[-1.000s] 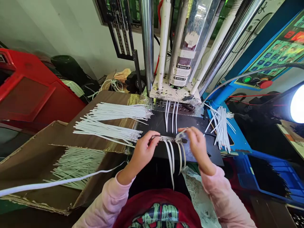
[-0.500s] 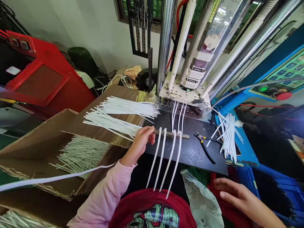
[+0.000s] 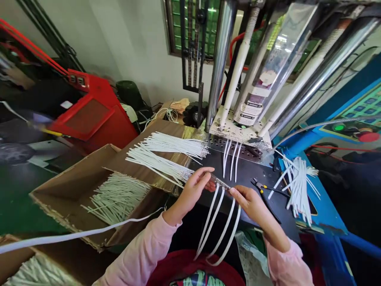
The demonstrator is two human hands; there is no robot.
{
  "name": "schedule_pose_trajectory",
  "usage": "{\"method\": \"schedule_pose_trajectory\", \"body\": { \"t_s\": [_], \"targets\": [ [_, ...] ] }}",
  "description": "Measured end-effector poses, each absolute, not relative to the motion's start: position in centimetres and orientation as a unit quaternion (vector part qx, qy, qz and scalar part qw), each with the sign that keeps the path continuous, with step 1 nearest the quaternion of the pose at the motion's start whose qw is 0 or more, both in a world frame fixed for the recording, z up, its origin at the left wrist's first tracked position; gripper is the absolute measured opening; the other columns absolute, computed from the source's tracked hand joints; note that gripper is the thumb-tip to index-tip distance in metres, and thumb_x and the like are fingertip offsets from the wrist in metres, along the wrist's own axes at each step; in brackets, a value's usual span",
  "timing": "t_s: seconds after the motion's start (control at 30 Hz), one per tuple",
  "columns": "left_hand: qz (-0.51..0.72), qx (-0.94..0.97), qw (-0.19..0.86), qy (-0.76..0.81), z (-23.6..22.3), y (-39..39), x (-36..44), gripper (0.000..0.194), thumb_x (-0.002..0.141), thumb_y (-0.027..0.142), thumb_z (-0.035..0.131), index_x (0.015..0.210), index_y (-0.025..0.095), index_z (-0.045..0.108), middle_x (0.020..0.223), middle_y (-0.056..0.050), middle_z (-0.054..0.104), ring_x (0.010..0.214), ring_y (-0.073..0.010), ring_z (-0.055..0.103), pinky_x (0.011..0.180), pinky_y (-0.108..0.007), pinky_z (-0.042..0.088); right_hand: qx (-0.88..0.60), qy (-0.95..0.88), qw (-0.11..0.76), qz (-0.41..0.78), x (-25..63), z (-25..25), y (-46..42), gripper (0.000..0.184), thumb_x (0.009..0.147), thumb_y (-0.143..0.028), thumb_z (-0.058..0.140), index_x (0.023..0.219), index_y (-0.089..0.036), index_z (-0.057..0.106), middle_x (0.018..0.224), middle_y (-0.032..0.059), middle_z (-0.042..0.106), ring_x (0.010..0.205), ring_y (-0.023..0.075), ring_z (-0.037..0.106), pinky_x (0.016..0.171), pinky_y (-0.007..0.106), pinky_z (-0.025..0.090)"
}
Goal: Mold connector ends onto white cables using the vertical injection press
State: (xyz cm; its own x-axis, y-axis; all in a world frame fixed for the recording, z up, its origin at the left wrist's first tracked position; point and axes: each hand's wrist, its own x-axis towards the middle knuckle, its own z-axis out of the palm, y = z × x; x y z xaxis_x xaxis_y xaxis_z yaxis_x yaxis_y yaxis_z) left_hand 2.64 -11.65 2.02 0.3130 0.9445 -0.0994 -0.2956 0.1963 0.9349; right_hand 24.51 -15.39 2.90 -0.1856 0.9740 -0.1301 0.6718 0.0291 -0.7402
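Left hand [image 3: 195,190]'s curled on one end of a metal bar [image 3: 222,184], right hand [image 3: 251,204]'s pinching the other, out in front of the press [image 3: 241,133]; four white cords [image 3: 219,203] hang off it, so that set looks loaded; four others [image 3: 237,165] poke from the press; plenty left in bundles [image 3: 178,145] and a box [image 3: 68,214].

Laid out on the black tabletop [image 3: 249,170]: a pair of cutting pliers [image 3: 263,187] with spread black-and-yellow handles. To the left of the pliers, on that same tabletop, four slim white strips [image 3: 233,161] side by side. Well left of the pliers, on a wood-grain brown tabletop [image 3: 174,127] with shiny yellowish film [image 3: 190,133] along its edge, one fanned bundle of white strips [image 3: 175,143] beside a second bundle [image 3: 159,165]. Right of the pliers, across a blue tabletop [image 3: 327,211], a loose heap of strips [image 3: 299,190].
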Motion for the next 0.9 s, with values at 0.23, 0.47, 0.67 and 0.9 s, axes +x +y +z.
{"method": "schedule_pose_trajectory", "body": {
  "t_s": [0.23,0.47,0.67,0.9],
  "targets": [
    [0.293,0.485,0.729,0.384,1.1,-15.1,3.5,0.05,0.09,0.065,0.047,0.08,0.016,0.057,0.044,0.006,0.048,0.037,-0.0083,0.041,0.045,-0.021,0.031,-0.725,-0.635,0.181,0.194,23.3,0.6,-16.5,0.059,0.094,-0.073,0.036,0.095,-0.026,0.073,0.064,0.0018,0.067,0.06,0.0207,0.062,0.056,0.028,0.037],
    [0.243,0.504,0.748,0.357,2.3,-18.2,3.3,0.048,0.096,0.057,0.042,0.073,0.018,0.057,0.046,0.005,0.045,0.04,-0.0091,0.038,0.047,-0.023,0.031,-0.788,-0.597,0.145,0.043,25.0,0.8,-16.5,0.06,0.096,-0.071,0.034,0.101,-0.026,0.074,0.078,0.0094,0.074,0.068,0.0264,0.069,0.057,0.029,0.036],
    [0.311,0.599,0.671,0.308,1.9,-16.5,5.0,0.043,0.093,0.049,0.053,0.074,0.016,0.074,0.08,-0.005,0.063,0.084,-0.0175,0.057,0.084,-0.028,0.043,-0.751,-0.627,0.201,0.054,23.9,1.6,-17.2,0.063,0.094,-0.072,0.034,0.099,-0.025,0.075,0.078,0.0094,0.075,0.068,0.0256,0.069,0.057,0.03,0.039],
    [0.289,0.497,0.779,0.25,3.6,-17.1,7.2,0.049,0.087,0.057,0.056,0.066,0.014,0.064,0.066,-0.004,0.062,0.063,-0.0142,0.056,0.069,-0.028,0.047,-0.793,-0.55,0.242,0.103,25.6,1.1,-15.5,0.063,0.09,-0.075,0.041,0.098,-0.023,0.076,0.082,0.0102,0.076,0.07,0.0269,0.068,0.058,0.03,0.043]
  ]
}}
